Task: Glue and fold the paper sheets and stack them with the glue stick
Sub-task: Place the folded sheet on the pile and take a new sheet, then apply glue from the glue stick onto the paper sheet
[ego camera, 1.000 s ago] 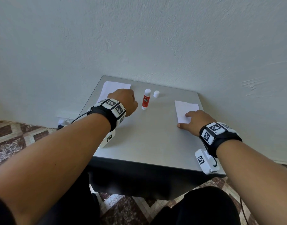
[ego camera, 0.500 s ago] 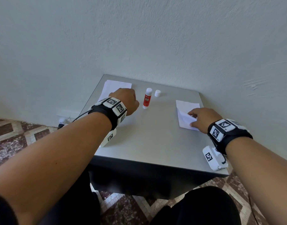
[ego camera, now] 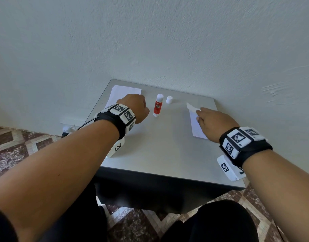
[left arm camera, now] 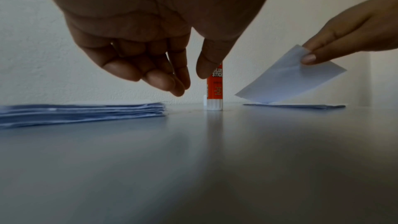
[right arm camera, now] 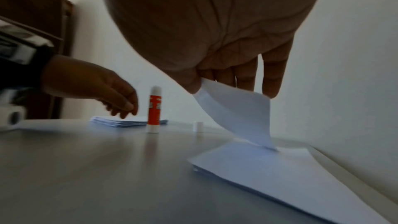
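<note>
My right grip (ego camera: 215,123) has just peeled the top sheet (right arm camera: 241,110) up off its pile (right arm camera: 280,173) on the table (ego camera: 167,145), so gluing can start. It pinches a corner. My left grip (ego camera: 136,107) hangs slack, empty, beside the upright glue stick (ego camera: 158,105).

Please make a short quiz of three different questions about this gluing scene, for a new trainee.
1. True or false: the glue stick stands upright with its cap off.
2. What does the right hand pinch? A) the cap B) a sheet lifted from the right stack C) nothing
3. Fill in: the left hand holds ____.

Key: 1 true; 2 B; 3 nothing. It hangs above the table, just left of the glue stick and near the left stack.
</note>
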